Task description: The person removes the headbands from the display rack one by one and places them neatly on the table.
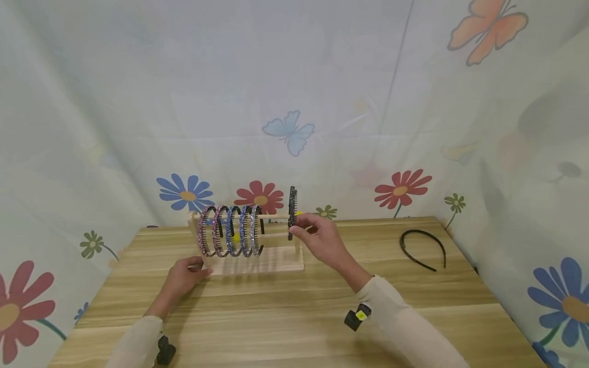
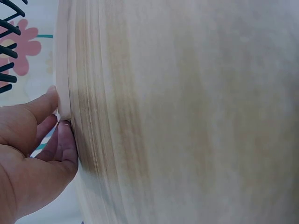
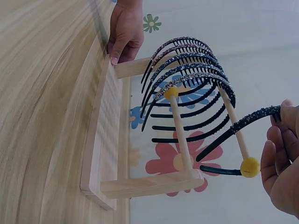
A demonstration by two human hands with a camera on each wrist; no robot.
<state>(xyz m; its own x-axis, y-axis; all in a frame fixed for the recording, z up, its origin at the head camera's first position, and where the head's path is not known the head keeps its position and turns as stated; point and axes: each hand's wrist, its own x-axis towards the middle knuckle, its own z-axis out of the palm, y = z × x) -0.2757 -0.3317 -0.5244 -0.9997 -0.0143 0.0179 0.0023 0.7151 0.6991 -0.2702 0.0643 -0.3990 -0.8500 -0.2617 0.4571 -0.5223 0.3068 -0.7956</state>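
A pale wooden stand [image 1: 257, 264] carries several glittery toothed headbands [image 1: 233, 232] on its rods, in pink, blue and silver. My left hand [image 1: 183, 276] grips the left end of the stand's base, thumb and fingers at its edge. Between thumb and fingers, my right hand [image 1: 322, 240] pinches a black sparkly headband [image 3: 256, 115] at the stand's right end. In the right wrist view, this headband surrounds the end of a rod tipped with a yellow ball [image 3: 250, 167]. A gap separates it from the silver headband.
Another black headband [image 1: 416, 231] lies on the wood-grain table [image 1: 276, 317] to the right. Behind the table hangs a pale curtain [image 1: 221, 102] printed with flowers and butterflies. A second yellow ball [image 3: 171, 93] caps the other rod.
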